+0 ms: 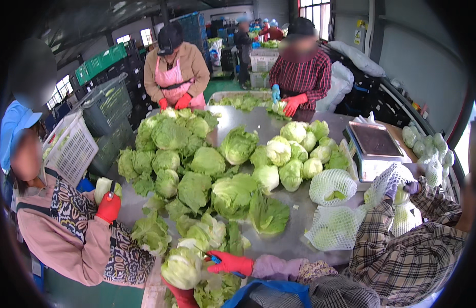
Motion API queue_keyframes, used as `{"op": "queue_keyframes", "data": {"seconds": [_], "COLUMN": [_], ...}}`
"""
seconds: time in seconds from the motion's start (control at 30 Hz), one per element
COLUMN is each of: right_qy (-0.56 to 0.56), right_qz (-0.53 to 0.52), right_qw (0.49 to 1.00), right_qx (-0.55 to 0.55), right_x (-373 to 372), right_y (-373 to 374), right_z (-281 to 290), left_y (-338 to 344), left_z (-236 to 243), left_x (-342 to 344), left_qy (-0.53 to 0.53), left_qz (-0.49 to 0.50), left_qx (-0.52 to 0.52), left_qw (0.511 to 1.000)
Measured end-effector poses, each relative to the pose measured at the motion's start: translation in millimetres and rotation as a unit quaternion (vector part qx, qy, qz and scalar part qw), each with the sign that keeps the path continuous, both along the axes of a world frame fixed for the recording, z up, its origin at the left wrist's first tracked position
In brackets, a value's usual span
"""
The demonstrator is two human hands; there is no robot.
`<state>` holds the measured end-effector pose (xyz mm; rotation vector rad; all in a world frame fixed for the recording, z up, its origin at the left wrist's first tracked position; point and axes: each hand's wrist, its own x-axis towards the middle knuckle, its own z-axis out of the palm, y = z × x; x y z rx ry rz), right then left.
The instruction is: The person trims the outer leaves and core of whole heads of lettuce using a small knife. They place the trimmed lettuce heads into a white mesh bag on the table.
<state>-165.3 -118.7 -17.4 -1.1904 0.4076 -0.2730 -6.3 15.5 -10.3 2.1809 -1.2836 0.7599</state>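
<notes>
At the bottom, my red-gloved left hand (179,290) holds a pale green lettuce head (177,268) from below. Just right of it, my red-gloved right hand (233,263) grips a small knife (213,258), its blade pointing toward the lettuce. Loose leaves (215,290) lie beneath my hands, and trimmed leafy lettuce (207,231) sits just beyond. A large pile of untrimmed lettuce (192,187) covers the middle left of the steel table (235,118), with rounder, paler trimmed heads (292,174) toward its right.
Co-workers stand at left (73,231), far side (174,66) (302,72) and right (407,246), several handling lettuce. A scale (374,138) and net-wrapped heads (330,226) sit at right. Stacked crates (102,102) stand at left.
</notes>
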Motion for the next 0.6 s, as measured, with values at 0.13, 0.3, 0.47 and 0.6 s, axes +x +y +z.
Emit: {"op": "queue_keyframes", "data": {"seconds": [0.13, 0.3, 0.47, 0.6], "right_qy": [-0.007, -0.117, -0.023, -0.028], "right_qz": [0.004, -0.098, -0.083, -0.050], "right_qw": [1.000, 0.987, 0.992, 0.995], "right_qx": [0.030, 0.051, -0.097, -0.079], "right_x": [1, 3, 10, 11], "right_y": [-3, -10, -8, -12], "right_z": [52, 71, 74, 72], "left_y": [-44, 11, 9, 29], "left_z": [87, -24, 33, -6], "left_x": [-20, 42, 3, 1], "left_qy": [-0.102, 0.064, 0.780, 0.773], "left_qz": [-0.118, -0.138, -0.212, -0.250], "left_qx": [-0.008, 0.164, -0.270, -0.290], "left_qw": [0.988, 0.975, 0.523, 0.506]}}
